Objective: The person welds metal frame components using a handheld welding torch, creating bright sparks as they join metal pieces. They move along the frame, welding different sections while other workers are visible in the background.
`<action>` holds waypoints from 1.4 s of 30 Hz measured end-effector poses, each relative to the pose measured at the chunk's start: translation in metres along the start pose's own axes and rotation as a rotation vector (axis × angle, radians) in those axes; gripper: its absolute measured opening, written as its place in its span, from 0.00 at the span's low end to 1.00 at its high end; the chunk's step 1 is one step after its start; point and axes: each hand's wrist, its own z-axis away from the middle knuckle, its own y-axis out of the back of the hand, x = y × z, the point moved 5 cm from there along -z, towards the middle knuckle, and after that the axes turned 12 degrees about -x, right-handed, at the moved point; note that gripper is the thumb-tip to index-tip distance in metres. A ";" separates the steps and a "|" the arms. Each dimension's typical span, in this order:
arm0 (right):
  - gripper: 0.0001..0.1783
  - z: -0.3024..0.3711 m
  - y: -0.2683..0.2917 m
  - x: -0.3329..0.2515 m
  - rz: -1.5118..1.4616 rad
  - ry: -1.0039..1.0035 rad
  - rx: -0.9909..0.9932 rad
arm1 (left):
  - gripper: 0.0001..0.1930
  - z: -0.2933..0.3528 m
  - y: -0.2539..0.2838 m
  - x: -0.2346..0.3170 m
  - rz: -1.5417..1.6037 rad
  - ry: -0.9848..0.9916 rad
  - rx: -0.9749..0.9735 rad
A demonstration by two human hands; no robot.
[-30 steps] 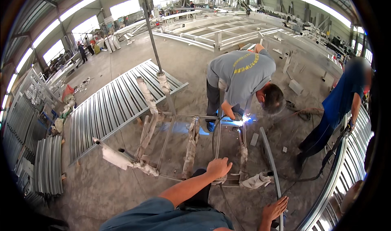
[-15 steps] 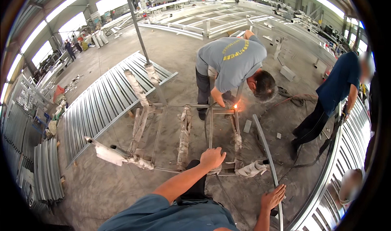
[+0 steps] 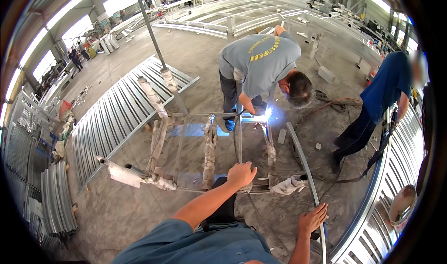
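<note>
My left hand (image 3: 242, 174) is closed over the near end of a thin metal tube (image 3: 240, 145) at the near side of a metal frame (image 3: 181, 147). Several of the frame's bars are wrapped in dirty pale material. To the right, my right hand (image 3: 313, 217) rests against a long flat metal bar (image 3: 302, 164), its fingers stretched out. The bar slants away from me, beside a wrapped frame end (image 3: 288, 186). Across the frame, a bent-over person in a grey shirt (image 3: 260, 54) works at a bright blue-white welding arc (image 3: 267, 114) on the frame's far corner.
Ribbed metal panels lie at left (image 3: 132, 108) and right (image 3: 386, 194). A person in dark blue (image 3: 386, 96) stands at right, near cables (image 3: 358, 178). A bucket (image 3: 402, 206) sits on the right panel. White frames (image 3: 247, 19) spread across the back.
The small orange glow at the far corner has become a bright blue-white arc, casting blue light on the floor. My view has shifted slightly; both hands keep their places.
</note>
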 end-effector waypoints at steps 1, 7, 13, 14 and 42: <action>0.57 -0.001 -0.002 0.001 0.005 -0.012 -0.012 | 0.23 0.000 0.000 0.001 -0.003 -0.002 0.000; 0.56 -0.007 -0.023 0.016 0.035 -0.025 -0.036 | 0.21 0.000 0.001 0.002 0.014 -0.015 0.010; 0.56 -0.006 -0.017 0.012 0.032 -0.035 -0.057 | 0.20 -0.001 -0.001 0.000 0.054 0.004 0.019; 0.56 -0.005 -0.013 0.009 0.030 -0.035 -0.060 | 0.20 -0.001 -0.002 -0.002 0.052 0.009 0.020; 0.53 -0.005 -0.011 0.022 0.048 -0.035 -0.087 | 0.22 -0.011 -0.016 0.008 -0.039 0.003 0.029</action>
